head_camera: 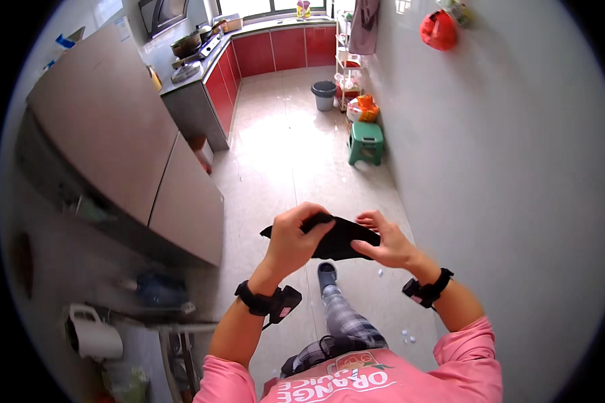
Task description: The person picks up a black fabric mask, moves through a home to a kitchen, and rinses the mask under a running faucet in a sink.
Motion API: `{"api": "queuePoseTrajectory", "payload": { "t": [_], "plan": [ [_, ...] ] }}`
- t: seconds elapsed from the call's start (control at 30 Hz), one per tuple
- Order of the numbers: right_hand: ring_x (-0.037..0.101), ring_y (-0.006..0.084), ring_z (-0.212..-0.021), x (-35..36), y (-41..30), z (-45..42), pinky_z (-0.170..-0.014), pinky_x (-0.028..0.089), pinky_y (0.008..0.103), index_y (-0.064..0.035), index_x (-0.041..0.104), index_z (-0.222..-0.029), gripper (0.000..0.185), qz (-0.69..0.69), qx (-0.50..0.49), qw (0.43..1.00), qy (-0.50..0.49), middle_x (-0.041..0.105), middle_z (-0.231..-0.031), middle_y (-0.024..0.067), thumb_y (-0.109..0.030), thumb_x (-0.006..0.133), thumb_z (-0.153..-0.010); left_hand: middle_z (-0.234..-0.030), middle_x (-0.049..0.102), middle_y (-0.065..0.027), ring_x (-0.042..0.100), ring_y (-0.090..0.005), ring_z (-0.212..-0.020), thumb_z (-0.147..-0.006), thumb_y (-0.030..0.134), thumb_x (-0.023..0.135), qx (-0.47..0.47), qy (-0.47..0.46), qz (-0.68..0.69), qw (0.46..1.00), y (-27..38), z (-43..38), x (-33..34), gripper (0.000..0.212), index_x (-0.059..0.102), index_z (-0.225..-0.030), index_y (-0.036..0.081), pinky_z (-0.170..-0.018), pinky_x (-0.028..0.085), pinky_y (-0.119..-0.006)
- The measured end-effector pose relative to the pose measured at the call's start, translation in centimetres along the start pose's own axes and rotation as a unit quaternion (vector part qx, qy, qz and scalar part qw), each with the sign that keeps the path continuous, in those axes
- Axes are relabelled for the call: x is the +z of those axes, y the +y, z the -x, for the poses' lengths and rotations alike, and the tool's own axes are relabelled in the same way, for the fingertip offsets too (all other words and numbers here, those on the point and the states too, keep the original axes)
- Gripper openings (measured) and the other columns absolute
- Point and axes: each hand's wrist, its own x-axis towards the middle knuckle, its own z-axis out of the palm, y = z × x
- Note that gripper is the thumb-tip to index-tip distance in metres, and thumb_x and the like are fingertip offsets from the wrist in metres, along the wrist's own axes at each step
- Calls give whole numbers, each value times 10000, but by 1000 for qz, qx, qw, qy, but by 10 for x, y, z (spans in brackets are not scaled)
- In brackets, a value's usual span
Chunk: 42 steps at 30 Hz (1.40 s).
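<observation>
A piece of thin black flexible material [339, 241], perhaps cloth or a plastic bag, spans the space between my hands at waist height. My left hand [297, 239] pinches its upper part between thumb and fingers, and one dark corner sticks out past the wrist side. At the other end, my right hand [390, 243] has its thumb on the near face and its fingers at the far edge. The fingers there are loosely spread around the material. Both wrists carry black strapped devices, a left one [285, 303] and a right one [419, 293].
To the left stands a refrigerator [191, 201], with a white pitcher [96, 337] nearer me. A green stool [366, 141] and a grey bin [324, 95] line the right wall. Red cabinets [287, 49] and a counter with a pot [185, 46] are ahead. White bits [408, 336] dot the floor.
</observation>
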Motion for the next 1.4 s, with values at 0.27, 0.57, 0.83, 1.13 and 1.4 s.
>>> {"api": "queuePoseTrajectory", "payload": {
  "t": [0.27, 0.57, 0.83, 1.13, 1.4],
  "plan": [
    [485, 39, -651, 16, 50, -330, -563, 419, 220, 7, 611, -892, 177, -215, 55, 972, -77, 567, -698, -25, -161, 555, -894, -756, 625, -78, 572, -89, -686, -781, 116, 702, -190, -41, 117, 974, -128, -262, -97, 376, 455, -1050, 24, -585, 449, -225],
    [502, 34, -739, 17, 173, -650, -657, 431, 201, 12, 611, -971, 250, -273, 100, 956, -24, 594, -809, -36, -220, 528, -931, -764, 617, -72, 557, -115, -694, -822, 55, 629, -101, -60, -68, 991, -312, -537, -212, 168, 596, -961, -34, -633, 453, -246],
    [516, 41, -828, -41, 267, -892, -732, 433, 198, 20, 585, -1066, 286, -274, 105, 950, 108, 612, -925, -15, -222, 479, -955, -693, 592, -4, 493, -30, -623, -793, 58, 680, -42, -122, -29, 991, -432, -824, -230, 160, 597, -912, -9, -546, 401, -178],
    [417, -6, -765, -98, 386, -1210, -693, 376, 172, -36, 571, -1071, 309, -286, 187, 940, 3, 509, -835, -86, -292, 429, -973, -723, 498, 72, 424, -6, -647, -868, 141, 623, -131, -18, 173, 976, -578, -1141, -262, 120, 549, -857, 46, -563, 340, -160],
    [520, 86, -1031, -108, 463, -1527, -854, 437, 246, -23, 488, -1211, 398, -347, 231, 906, -79, 578, -1097, 12, -331, 406, -972, -799, 523, 27, 496, -31, -731, -890, 151, 585, -190, -38, 197, 961, -694, -1382, -345, 156, 457, -922, 68, -639, 409, -184]
  ]
}}
